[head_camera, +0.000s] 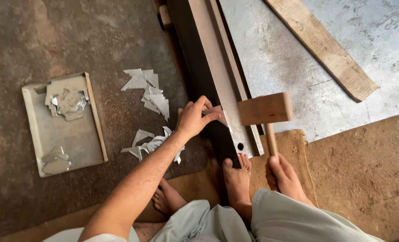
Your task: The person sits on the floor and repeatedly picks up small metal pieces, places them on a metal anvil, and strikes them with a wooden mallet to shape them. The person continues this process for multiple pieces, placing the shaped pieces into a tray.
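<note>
My left hand pinches a small triangular piece of sheet metal and holds it against the edge of a long dark steel bar. My right hand grips the handle of a wooden mallet; its block head hovers just right of the metal piece, over the bar. My bare foot presses on the near end of the bar, beside a round hole in it.
Cut metal scraps lie in two heaps left of the bar. A shallow metal tray with shaped pieces sits at the left. A metal sheet and a wooden plank lie at the right, with burlap under me.
</note>
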